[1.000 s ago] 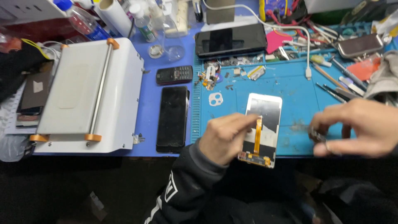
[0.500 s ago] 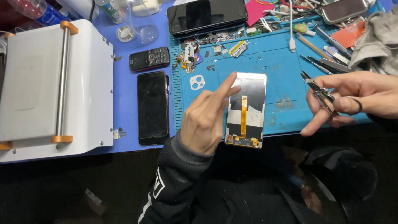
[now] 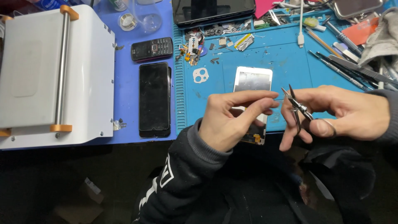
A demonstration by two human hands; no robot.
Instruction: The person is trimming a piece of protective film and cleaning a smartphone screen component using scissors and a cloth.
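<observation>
My left hand point(image 3: 232, 120) hovers over the near edge of the blue work mat point(image 3: 290, 58). Its index finger and thumb are pinched on what looks like a thin small strip, hard to make out. My right hand point(image 3: 348, 114) holds small scissors point(image 3: 297, 107), blades slightly apart and pointing up, right beside my left fingertips. A white phone screen assembly point(image 3: 253, 79) lies flat on the mat under my left hand, its lower end partly hidden by my fingers.
A white machine with a steel roller bar point(image 3: 41, 74) fills the left. A black smartphone point(image 3: 154, 98) and a small keypad phone point(image 3: 151, 48) lie beside it. A dark screen point(image 3: 213, 10), small parts, a white cable point(image 3: 301, 25), tweezers point(image 3: 344, 66) and a grey cloth point(image 3: 383, 37) crowd the far side.
My left hand has lifted off the screen assembly and pinched its fingers toward the scissors. My right hand has brought the scissors left, close to those fingertips.
</observation>
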